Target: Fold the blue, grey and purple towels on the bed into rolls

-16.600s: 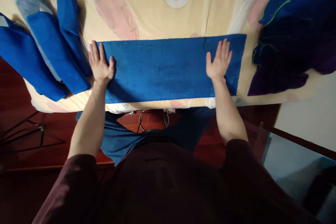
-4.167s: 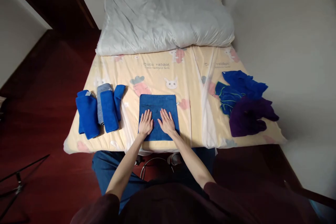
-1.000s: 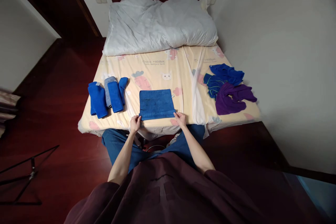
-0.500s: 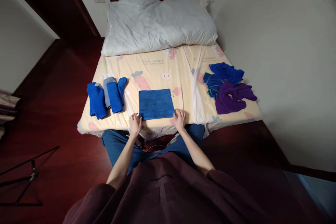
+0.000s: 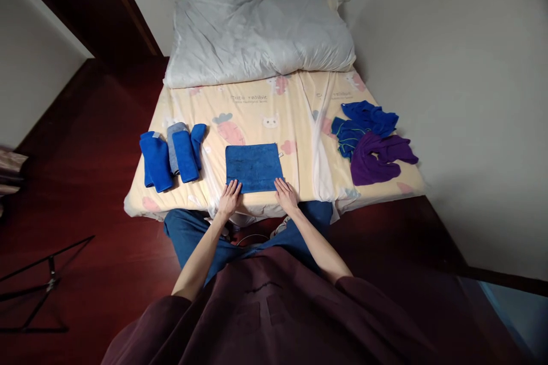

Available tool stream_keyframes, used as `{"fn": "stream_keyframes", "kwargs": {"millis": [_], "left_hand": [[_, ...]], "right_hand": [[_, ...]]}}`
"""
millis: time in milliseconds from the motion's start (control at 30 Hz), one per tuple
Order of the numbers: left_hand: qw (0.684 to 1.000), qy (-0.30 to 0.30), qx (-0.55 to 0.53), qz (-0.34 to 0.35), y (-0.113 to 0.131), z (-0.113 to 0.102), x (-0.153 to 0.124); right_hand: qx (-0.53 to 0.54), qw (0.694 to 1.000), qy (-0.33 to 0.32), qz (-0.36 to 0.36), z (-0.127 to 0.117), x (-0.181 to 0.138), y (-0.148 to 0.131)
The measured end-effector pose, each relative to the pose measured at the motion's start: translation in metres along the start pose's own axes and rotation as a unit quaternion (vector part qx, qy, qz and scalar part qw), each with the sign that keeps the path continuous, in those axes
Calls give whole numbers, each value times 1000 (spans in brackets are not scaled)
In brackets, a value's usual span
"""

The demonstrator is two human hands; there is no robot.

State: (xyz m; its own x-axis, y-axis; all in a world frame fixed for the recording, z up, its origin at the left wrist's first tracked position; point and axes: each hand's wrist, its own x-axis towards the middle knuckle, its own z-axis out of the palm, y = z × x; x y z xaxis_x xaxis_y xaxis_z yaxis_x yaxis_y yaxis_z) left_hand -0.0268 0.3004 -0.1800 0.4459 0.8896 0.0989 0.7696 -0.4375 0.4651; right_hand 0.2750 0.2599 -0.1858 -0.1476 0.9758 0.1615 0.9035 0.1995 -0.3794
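Note:
A blue towel (image 5: 253, 165) lies flat as a rectangle near the front edge of the bed, with a small white tag on its right side. My left hand (image 5: 230, 198) rests on its near left corner, fingers stretched out. On the near right corner lies my right hand (image 5: 286, 195), its fingers flat too. To the left are folded blue towels (image 5: 156, 162) and a grey folded cloth (image 5: 173, 151). A crumpled purple cloth (image 5: 370, 162) and crumpled blue cloths (image 5: 370, 118) sit in a heap on the right.
The bed (image 5: 257, 120) has a cream sheet with rabbit and carrot prints. A bulky white quilt (image 5: 261, 34) lies across its far end. Black stand legs (image 5: 50, 282) are on the dark red floor at left. A wall (image 5: 449, 97) rises on the right.
Both hands have moved inward from the towel's near corners and flattened onto its near edge. The towel and the other cloths keep their places on the bed.

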Motion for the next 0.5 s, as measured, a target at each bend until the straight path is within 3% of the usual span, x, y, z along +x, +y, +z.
{"fn": "stream_keyframes", "kwargs": {"millis": [300,500], "left_hand": [[996,-10,-84,-18,-1,-8,24],[994,-42,-104,16,-12,-10,-14]], "right_hand": [[7,999,-1,38,-1,29,1],[27,999,-8,16,-9,-18,3]]}}
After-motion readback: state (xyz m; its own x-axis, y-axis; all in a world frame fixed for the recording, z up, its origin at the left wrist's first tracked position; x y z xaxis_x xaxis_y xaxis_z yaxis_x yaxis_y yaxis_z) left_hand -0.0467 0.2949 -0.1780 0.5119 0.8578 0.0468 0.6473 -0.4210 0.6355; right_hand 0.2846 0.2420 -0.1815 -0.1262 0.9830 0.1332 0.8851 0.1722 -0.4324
